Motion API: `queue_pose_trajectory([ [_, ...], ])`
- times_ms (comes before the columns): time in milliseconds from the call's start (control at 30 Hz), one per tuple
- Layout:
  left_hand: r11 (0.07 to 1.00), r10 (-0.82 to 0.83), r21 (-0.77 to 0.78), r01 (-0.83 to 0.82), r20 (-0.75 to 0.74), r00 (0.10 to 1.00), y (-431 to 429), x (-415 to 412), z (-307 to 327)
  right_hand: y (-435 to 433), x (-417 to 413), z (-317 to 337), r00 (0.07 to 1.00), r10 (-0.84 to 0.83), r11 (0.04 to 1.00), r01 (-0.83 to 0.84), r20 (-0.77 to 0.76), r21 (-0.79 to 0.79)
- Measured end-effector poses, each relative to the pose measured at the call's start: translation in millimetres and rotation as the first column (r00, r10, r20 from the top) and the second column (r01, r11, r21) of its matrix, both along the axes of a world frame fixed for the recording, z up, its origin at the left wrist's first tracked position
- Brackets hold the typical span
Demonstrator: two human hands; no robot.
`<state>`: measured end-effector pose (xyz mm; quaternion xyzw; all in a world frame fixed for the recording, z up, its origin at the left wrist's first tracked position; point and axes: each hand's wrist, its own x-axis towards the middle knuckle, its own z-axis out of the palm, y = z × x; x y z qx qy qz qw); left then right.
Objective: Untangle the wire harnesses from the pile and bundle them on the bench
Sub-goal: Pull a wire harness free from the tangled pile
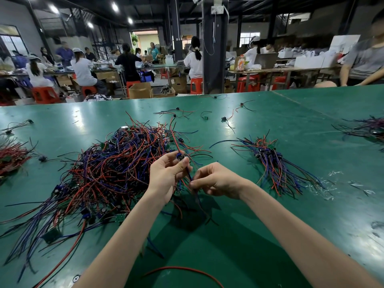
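A head-worn view looks down at a green bench (301, 121) in a busy workshop. At the far left edge lies a small heap of red wires (10, 156). Beside it, filling the left half, sits the pile (112, 167) of red, blue and black wire harnesses, knotted together.

At the pile's right edge the left hand (166, 175) is raised just above the bench. Its grip is closed on the small connector end of one harness (180, 157), pinched between thumb and fingertips. Just right of it, the right hand (216, 181) also has its grip closed. It pinches wires lower down that seem to belong to the same harness, likely so the strands can be drawn straight and clear of the pile. The wire tails hang down to the bench between the forearms.

Further right lies a neater bundle (276, 163), connectors together and wires fanned one way, probably the sorted stock. Plastic scraps (324, 190) lie beside it, and a second heap (365, 127) sits at the far right. Most of the pile appears unsorted.
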<state>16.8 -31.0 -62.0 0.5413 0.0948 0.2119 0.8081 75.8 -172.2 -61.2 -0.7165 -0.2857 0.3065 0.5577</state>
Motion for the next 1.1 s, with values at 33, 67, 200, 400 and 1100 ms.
queue_pose_trajectory([
  [33, 1.000, 0.000, -0.003, 0.000, 0.001, 1.000, -0.3, -0.3, 0.7, -0.8, 0.7, -0.2, 1.000, 0.001, 1.000, -0.001, 0.015, -0.005],
  [67, 1.000, 0.003, 0.001, -0.003, 0.000, 1.000, -1.0, -0.5, 1.0, -1.5, 1.2, -0.3, 0.999, 0.002, 1.000, -0.001, 0.037, -0.009],
  [200, 1.000, 0.001, -0.002, -0.001, -0.001, 1.000, -2.8, -2.2, 2.2, -4.1, 5.9, 0.7, 0.976, -0.021, 0.997, 0.037, 0.219, -0.067],
  [400, 0.999, -0.002, -0.043, 0.002, 0.004, 1.000, -0.8, -3.5, 5.9, -12.7, 19.1, -2.5, 0.878, -0.082, 0.988, 0.135, 0.472, -0.080],
  [1100, 0.982, 0.183, -0.054, -0.179, 0.084, 0.980, 10.7, 1.0, 14.1, -29.5, -8.8, -9.1, 0.853, -0.007, 0.996, 0.055, 0.522, -0.076],
])
